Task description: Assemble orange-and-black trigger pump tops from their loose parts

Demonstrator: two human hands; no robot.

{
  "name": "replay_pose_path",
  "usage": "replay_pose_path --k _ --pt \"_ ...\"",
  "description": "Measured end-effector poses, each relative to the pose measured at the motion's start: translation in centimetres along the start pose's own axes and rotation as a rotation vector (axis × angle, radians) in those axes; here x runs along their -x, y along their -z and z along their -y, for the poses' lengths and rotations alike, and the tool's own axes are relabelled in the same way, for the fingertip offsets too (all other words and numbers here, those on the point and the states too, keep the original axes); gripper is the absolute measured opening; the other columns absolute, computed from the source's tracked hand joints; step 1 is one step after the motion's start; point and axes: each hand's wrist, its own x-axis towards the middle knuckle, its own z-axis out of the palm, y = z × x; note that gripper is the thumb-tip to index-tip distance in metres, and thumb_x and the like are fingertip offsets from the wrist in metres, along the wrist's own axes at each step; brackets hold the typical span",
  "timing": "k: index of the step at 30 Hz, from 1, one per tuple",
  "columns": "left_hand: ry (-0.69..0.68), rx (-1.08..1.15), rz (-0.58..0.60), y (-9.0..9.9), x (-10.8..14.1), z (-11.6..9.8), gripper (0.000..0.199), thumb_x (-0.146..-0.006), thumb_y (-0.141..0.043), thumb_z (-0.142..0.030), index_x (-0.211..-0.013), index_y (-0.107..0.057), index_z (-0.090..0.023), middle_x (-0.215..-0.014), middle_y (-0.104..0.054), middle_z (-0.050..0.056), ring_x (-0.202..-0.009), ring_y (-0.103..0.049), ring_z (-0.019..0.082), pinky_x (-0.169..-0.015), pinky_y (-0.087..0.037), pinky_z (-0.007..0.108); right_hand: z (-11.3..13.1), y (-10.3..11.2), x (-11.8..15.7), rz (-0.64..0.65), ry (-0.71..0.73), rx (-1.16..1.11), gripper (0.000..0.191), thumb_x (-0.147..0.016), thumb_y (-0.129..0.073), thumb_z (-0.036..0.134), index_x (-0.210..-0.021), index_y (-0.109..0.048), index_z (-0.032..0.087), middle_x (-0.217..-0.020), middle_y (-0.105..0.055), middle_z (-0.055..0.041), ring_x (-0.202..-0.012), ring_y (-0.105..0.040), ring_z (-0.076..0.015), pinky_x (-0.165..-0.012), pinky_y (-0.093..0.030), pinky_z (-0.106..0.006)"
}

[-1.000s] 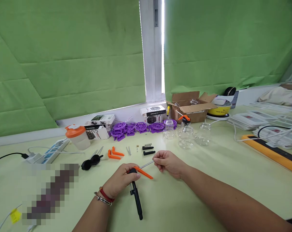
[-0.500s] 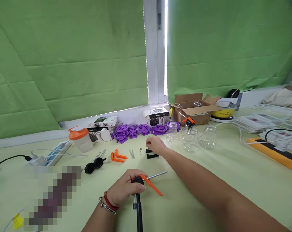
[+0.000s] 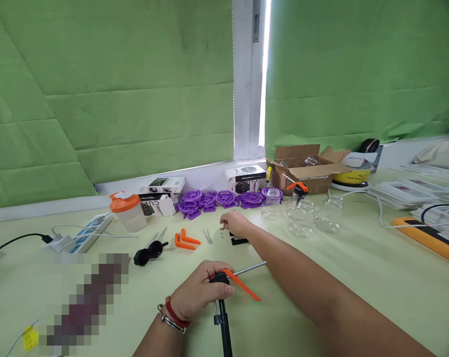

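Observation:
My left hand (image 3: 204,290) is wrapped round the black head of a black-tubed tool (image 3: 223,317) with an orange lever (image 3: 242,285) and a thin metal rod (image 3: 252,268). My right hand (image 3: 234,221) reaches forward, fingers bent down and pinched beside a few tiny brass-coloured and silver parts (image 3: 222,235); what they grip, if anything, is too small to tell. A black slotted piece (image 3: 239,241) lies partly hidden under that hand. To the left lie two metal pins (image 3: 208,236), two orange levers (image 3: 183,242) and two black heads with rods (image 3: 148,252).
Purple plastic frames (image 3: 202,201) line the back, beside printed boxes (image 3: 245,174). Glass jars (image 3: 300,220) and an open cardboard box (image 3: 302,178) stand right. An orange-lidded cup (image 3: 129,213) and a power strip (image 3: 92,233) are left, an orange-and-black bar (image 3: 428,243) far right.
My right hand has shifted from over the black slotted piece leftwards to the tiny parts. My left hand keeps its grip on the tool. The whole view has swung slightly.

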Motion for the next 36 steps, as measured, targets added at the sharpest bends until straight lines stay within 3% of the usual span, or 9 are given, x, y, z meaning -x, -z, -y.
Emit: replay_pose_path --k 6,9,12,14,16,22,26,30,36 --pt "0.023 0.079 -0.167 -0.2 -0.5 -0.1 0.026 -0.076 -0.056 -0.04 -0.083 -0.058 -0.016 -0.061 -0.034 -0.006 -0.053 -0.029 0.006 -0.048 -0.024 0.019 0.0 1.8 4.3 -0.25 -0.028 -0.154 0.027 -0.084 -0.043 0.016 -0.105 -0.059 0.016 -0.102 -0.063 -0.0087 -0.091 -0.055 -0.0178 -0.078 -0.04 -0.028" --pt "0.03 0.104 -0.351 -0.5 -0.9 -0.2 0.036 -0.078 -0.052 -0.051 -0.08 -0.053 -0.016 -0.062 -0.032 -0.007 -0.051 -0.03 0.006 -0.046 -0.024 0.018 0.5 2.5 8.6 -0.39 -0.196 -0.673 0.022 -0.086 -0.04 0.028 -0.096 -0.057 0.018 -0.079 -0.061 -0.0041 -0.068 -0.053 -0.0136 -0.061 -0.041 -0.025" --pt "0.014 0.147 -0.501 -0.7 -1.3 -0.1 0.039 -0.077 -0.051 -0.056 -0.075 -0.046 -0.018 -0.06 -0.031 -0.008 -0.05 -0.032 0.006 -0.046 -0.027 0.017 1.7 2.4 13.1 -0.094 -0.356 -1.091 0.029 -0.085 -0.043 0.042 -0.087 -0.055 0.016 -0.069 -0.058 -0.0031 -0.052 -0.048 -0.0106 -0.044 -0.034 -0.022" --pt "-0.009 0.155 -0.559 -0.8 -1.4 0.2 0.039 -0.077 -0.052 -0.056 -0.074 -0.042 -0.019 -0.06 -0.034 -0.008 -0.051 -0.036 0.006 -0.047 -0.03 0.017 2.7 2.0 15.4 0.193 -0.376 -1.217 0.04 -0.084 -0.043 0.052 -0.084 -0.055 0.015 -0.068 -0.059 -0.0049 -0.051 -0.051 -0.0121 -0.04 -0.033 -0.022" --pt "-0.03 0.139 -0.562 -0.8 -1.6 0.6 0.038 -0.077 -0.052 -0.055 -0.076 -0.041 -0.019 -0.061 -0.036 -0.008 -0.052 -0.039 0.006 -0.048 -0.031 0.017 3.8 1.4 16.6 0.32 -0.363 -1.26 0.045 -0.083 -0.042 0.058 -0.085 -0.056 0.015 -0.064 -0.059 -0.0038 -0.046 -0.048 -0.0101 -0.038 -0.031 -0.021" --pt "-0.195 0.022 -0.58 -1.3 -1.7 1.5 0.048 -0.08 -0.052 -0.049 -0.115 -0.031 -0.022 -0.094 -0.05 0.002 -0.057 -0.045 0.006 -0.054 -0.042 0.023 4.9 0.5 16.6 0.322 -0.415 -1.334 0.035 -0.084 -0.047 0.049 -0.075 -0.053 0.016 -0.045 -0.044 0.0061 -0.035 -0.028 -0.0038 -0.037 -0.02 -0.018" --pt "-0.367 -0.233 -0.654 -1.7 -1.5 1.2 0.077 -0.065 -0.073 -0.039 -0.125 -0.027 -0.026 -0.131 -0.036 0.012 -0.103 -0.051 0.021 -0.088 -0.044 0.039 4.4 0.7 16.6 0.337 -0.367 -1.418 0.039 -0.085 -0.042 0.053 -0.07 -0.047 0.017 -0.044 -0.044 0.0052 -0.037 -0.031 -0.0051 -0.038 -0.021 -0.019" --pt "-0.495 -0.481 -0.756 -1.9 -1.1 0.9 0.079 -0.065 -0.074 -0.038 -0.129 -0.031 -0.028 -0.14 -0.031 0.011 -0.129 -0.03 0.029 -0.105 -0.027 0.048 4.7 1.2 17.2 0.396 -0.204 -1.502 0.044 -0.085 -0.04 0.057 -0.066 -0.044 0.018 -0.041 -0.044 0.0047 -0.036 -0.031 -0.0062 -0.039 -0.021 -0.021" --pt "-0.429 -0.583 -0.738 -2.4 -1.0 1.1 0.096 -0.066 -0.069 -0.05 -0.139 -0.013 -0.023 -0.142 -0.026 0.016 -0.131 -0.028 0.031 -0.104 -0.031 0.049 6.3 1.1 18.1 0.447 -0.224 -1.5 0.049 -0.083 -0.037 0.063 -0.067 -0.045 0.018 -0.042 -0.031 0.0086 -0.037 -0.018 -0.0046 -0.04 -0.013 -0.021"
